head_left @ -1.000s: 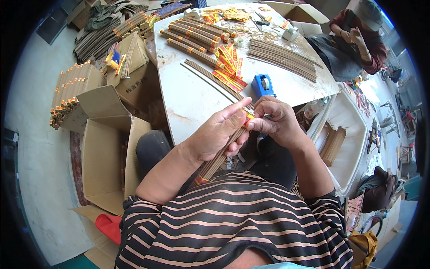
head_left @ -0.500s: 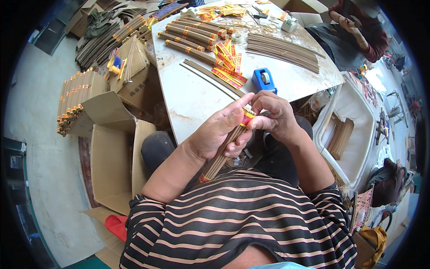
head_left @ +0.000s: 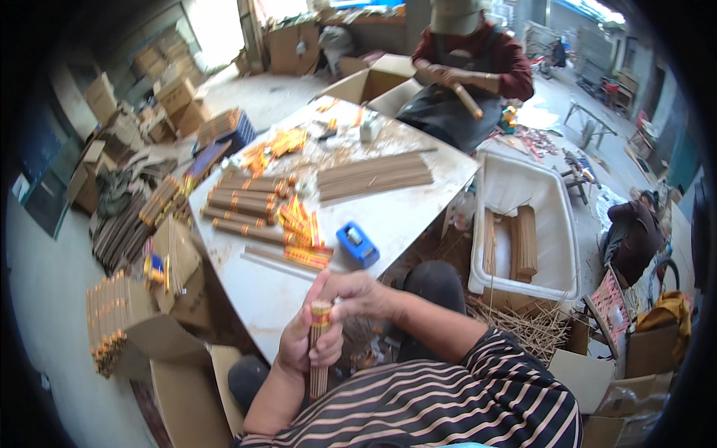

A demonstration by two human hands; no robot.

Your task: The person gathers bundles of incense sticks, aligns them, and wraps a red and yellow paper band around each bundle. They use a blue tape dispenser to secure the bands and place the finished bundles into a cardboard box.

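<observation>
My left hand [head_left: 297,340] is wrapped round a bundle of thin brown incense sticks [head_left: 319,382], held nearly upright at the table's near corner. A red and yellow paper band circles the bundle near its top. My right hand [head_left: 362,293] has its fingers closed against that banded end; part of the grip is hidden. Just beyond my hands, a blue tape dispenser [head_left: 358,245] sits on the white table [head_left: 258,302]. Left of it lie red and yellow paper labels [head_left: 308,256], a few loose sticks [head_left: 270,259] and several banded bundles [head_left: 243,203].
Bare sticks [head_left: 377,175] are spread across the table's middle. A white tub [head_left: 567,257] with sticks stands at the right. Across the table a co-worker [head_left: 467,89] holds a bundle. An open cardboard box [head_left: 183,396] and stacked bundles [head_left: 108,317] are at the left.
The view has tilted up and shifted right, showing more of the room and the co-worker. The bundle stands more upright, and my right hand remains at its banded end.
</observation>
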